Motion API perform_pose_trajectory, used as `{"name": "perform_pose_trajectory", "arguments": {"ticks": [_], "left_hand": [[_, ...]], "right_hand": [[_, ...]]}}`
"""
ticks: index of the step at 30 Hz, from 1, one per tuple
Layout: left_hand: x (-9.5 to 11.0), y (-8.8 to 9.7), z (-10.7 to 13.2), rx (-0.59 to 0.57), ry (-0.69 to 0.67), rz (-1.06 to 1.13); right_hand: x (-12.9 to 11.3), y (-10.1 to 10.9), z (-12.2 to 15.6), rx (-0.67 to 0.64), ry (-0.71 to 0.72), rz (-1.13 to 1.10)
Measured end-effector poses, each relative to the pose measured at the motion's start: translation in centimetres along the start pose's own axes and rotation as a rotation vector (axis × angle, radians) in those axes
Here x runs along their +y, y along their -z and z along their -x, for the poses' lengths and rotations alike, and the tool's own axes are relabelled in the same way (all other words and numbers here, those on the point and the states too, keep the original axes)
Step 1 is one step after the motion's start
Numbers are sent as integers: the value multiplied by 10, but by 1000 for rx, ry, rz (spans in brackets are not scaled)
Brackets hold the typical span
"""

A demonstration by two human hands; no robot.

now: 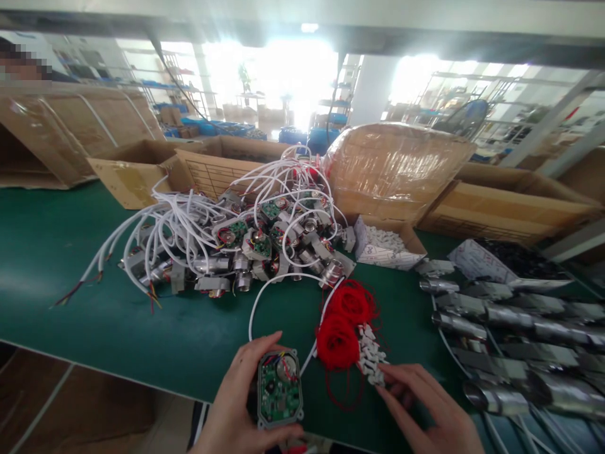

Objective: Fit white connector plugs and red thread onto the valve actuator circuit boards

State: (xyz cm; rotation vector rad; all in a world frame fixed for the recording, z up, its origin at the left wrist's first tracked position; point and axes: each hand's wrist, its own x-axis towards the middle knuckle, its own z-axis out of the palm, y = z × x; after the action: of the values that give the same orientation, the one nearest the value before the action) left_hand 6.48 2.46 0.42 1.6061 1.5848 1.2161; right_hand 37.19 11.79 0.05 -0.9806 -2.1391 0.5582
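Note:
My left hand (236, 403) is closed around a small grey module with a green circuit board (278, 389), held face up at the table's near edge. A white cable (265, 290) loops from it toward the pile. My right hand (425, 403) lies on the green mat with its fingertips touching a heap of small white plastic pieces (371, 359). Two bundles of red thread (343, 325) sit just left of those pieces.
A big pile of similar modules with white cables (236, 239) fills the table's middle. Metal tubes (520, 334) lie at right. Small boxes of white parts (387, 243) and dark parts (510, 258) stand behind, with large cardboard boxes (397, 164) beyond. A person is at far left.

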Motion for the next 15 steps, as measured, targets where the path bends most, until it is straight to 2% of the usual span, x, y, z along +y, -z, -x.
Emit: {"name": "perform_pose_trajectory", "arguments": {"ticks": [4, 7, 15], "left_hand": [[-3, -1, 3, 39, 74, -44], [-2, -3, 4, 83, 60, -71], [5, -13, 5, 200, 29, -96]], "right_hand": [[4, -14, 12, 34, 15, 98], [1, -20, 11, 82, -5, 174], [6, -9, 6, -18, -62, 297]]}}
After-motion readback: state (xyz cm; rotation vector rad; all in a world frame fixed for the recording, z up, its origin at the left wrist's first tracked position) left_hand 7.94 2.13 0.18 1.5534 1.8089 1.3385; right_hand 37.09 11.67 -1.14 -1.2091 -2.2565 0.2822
